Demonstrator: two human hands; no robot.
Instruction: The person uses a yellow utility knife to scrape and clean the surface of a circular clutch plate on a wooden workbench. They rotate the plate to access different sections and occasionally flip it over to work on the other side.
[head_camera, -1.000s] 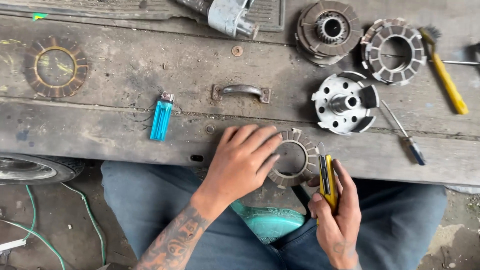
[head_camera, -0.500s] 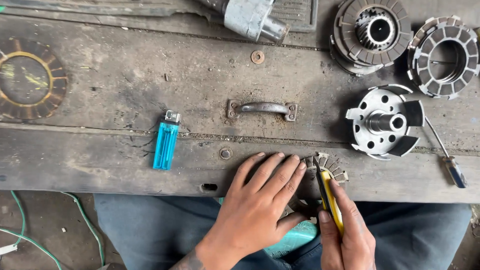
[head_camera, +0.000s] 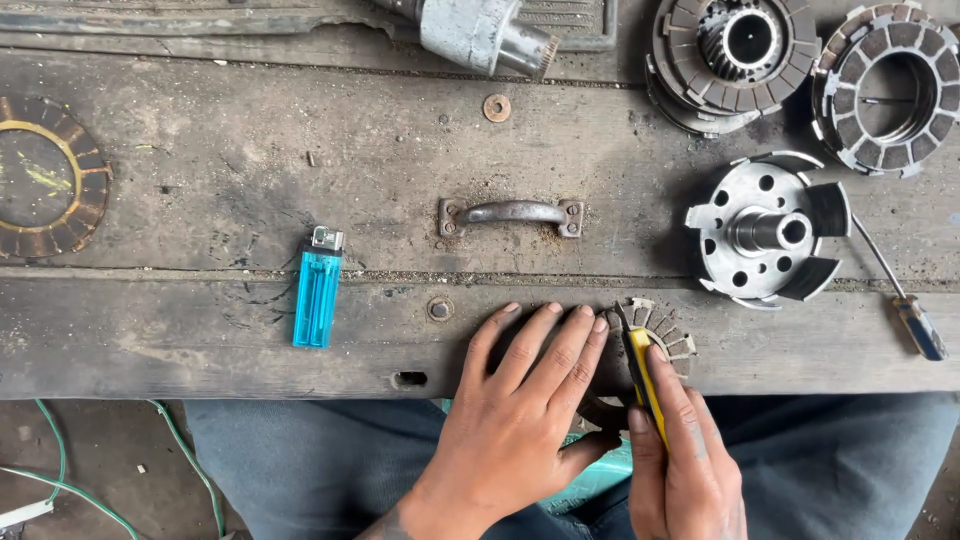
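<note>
Left hand (head_camera: 520, 400) presses spread fingers on the toothed friction ring (head_camera: 665, 335) overhanging the plank's six-o'clock edge; right hand (head_camera: 685, 455) pinches a yellow knife (head_camera: 643, 368)

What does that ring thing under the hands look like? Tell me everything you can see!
The toothed friction ring is mostly hidden. Only an arc shows, with small pale blocks spaced round its edge and dark gaps between them; it looks like worn, dirty metal. It lies flat at the near edge of the wooden bench. The left hand lies spread flat over it, covering most of it. The right hand holds a yellow utility knife with its tip at the ring's blocks.
</note>
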